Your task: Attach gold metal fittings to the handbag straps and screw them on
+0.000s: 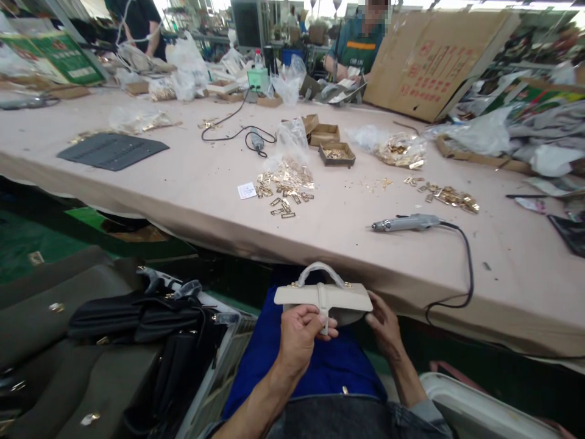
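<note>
A small cream handbag (297, 296) with a plastic-wrapped top handle is held over my lap, just off the table's front edge. My left hand (299, 332) pinches the strap at the middle of its front flap. At the bag's right end, my right hand (384, 323) grips the side, its fingertips partly behind the bag. On the table beyond lies a grey electric screwdriver (404, 223) with a black cable. Flat gold metal frames (286, 204) are scattered farther left, spilling from a clear plastic bag (290, 146).
Dark handbags (150, 323) fill a crate on my left, and a white tub (475, 402) stands at lower right. Small boxes (337, 154), more gold parts (450, 196) and a grey sheet (112, 149) lie on the table (205, 195). Across it, a co-worker (359, 46) stands beside a large carton (429, 61).
</note>
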Demonstrator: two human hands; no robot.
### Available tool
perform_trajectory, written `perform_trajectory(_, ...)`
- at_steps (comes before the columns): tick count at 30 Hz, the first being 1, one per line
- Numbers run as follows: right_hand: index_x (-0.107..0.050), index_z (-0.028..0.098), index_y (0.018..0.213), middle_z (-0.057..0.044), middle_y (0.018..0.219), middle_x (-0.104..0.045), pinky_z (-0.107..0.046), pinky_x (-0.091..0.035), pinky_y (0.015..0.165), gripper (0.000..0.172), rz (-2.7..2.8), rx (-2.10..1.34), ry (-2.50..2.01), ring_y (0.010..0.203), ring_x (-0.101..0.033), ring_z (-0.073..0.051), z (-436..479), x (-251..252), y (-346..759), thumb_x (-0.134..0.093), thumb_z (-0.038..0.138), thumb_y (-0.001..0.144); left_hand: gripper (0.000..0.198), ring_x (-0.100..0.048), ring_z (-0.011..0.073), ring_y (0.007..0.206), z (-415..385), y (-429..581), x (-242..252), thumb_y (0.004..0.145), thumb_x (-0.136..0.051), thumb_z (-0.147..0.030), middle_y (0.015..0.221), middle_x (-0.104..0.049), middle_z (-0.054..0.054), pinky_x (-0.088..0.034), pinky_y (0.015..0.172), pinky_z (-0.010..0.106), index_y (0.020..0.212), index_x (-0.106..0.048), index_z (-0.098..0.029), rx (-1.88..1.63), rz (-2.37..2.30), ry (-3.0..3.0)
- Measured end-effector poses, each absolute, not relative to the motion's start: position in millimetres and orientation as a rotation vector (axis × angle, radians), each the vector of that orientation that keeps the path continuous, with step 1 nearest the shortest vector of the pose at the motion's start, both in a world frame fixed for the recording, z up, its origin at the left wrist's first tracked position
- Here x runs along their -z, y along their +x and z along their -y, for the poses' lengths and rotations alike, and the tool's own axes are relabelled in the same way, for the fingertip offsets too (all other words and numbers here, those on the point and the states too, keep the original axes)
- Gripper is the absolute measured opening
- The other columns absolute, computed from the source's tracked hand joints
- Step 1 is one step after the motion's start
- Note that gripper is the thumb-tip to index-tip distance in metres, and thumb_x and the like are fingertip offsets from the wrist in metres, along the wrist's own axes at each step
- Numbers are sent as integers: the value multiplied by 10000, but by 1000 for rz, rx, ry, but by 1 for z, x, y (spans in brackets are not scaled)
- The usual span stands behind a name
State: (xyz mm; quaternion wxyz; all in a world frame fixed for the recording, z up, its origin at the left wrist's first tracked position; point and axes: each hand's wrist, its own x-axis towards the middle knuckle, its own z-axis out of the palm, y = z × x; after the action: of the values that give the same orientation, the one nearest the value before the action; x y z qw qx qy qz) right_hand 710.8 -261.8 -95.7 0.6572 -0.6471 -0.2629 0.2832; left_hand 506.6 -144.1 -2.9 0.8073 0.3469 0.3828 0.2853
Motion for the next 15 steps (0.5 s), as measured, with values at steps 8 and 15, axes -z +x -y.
perform_trajectory(8, -711, 144, 1134, -149, 1164, -692, -470, -466, 1014, 613, 761, -875, -1616, 1125, -611, -358, 225, 77, 697, -839, 547, 690, 449, -722, 259, 560, 135, 514, -13, 670, -890, -383, 733, -751, 176, -543, 498, 254, 856, -593, -102, -610, -778, 720)
perform_trajectory(15, -707, 97, 1145, -134, 1021, -715, -374, -519, 787, 602, 769, -1368, -1522, 938, -666, -329, 238, 56, 686, -685, 625, 855, 449, -723, 246, 590, 126, 513, -14, 650, -875, -436, 754, -752, 176, -545, 524, 245, 837, -672, -81, -598, -869, 800)
